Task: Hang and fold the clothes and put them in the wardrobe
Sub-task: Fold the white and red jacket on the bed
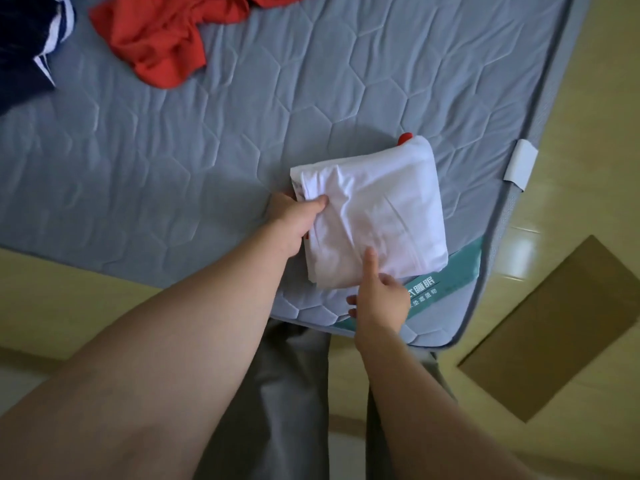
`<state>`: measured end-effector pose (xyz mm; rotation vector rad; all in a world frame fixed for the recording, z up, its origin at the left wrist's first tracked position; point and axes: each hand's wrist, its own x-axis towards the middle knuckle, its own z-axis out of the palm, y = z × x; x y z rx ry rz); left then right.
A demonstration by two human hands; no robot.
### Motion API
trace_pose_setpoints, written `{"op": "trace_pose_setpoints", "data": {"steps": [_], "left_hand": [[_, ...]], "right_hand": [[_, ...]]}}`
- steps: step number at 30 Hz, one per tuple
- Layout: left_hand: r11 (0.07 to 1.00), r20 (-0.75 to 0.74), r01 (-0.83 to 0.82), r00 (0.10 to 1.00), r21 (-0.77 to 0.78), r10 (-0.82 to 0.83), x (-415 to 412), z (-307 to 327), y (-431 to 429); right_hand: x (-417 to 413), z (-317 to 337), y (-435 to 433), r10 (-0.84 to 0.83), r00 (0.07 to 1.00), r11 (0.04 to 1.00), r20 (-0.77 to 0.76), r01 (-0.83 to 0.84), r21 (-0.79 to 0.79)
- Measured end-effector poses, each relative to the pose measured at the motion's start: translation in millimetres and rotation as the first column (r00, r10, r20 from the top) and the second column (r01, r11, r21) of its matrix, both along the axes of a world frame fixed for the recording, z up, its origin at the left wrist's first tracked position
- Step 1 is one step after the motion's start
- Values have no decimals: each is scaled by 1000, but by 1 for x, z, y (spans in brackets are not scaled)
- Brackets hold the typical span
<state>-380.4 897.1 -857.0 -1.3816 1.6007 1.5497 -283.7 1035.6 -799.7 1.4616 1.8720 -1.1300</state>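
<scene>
The grey quilted mattress (242, 98) fills most of my view. A crumpled red garment (156, 36) lies at its far side, with a navy garment with white stripes (20, 46) beside it. A flat piece of cardboard (561, 323) lies on the floor to my right. The folded white garment (374, 209) sits on the mattress's near corner. My left hand (294, 216) grips its left edge, thumb on top. My right hand (379, 296) presses one straight finger on its near edge, the other fingers curled and holding nothing.
</scene>
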Motion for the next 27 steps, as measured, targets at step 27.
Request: {"op": "trace_pose_setpoints", "data": {"steps": [27], "left_hand": [[756, 15, -513, 831, 407, 556, 53, 405, -89]], "right_hand": [[-71, 358, -51, -50, 964, 853, -260, -94, -514]]}}
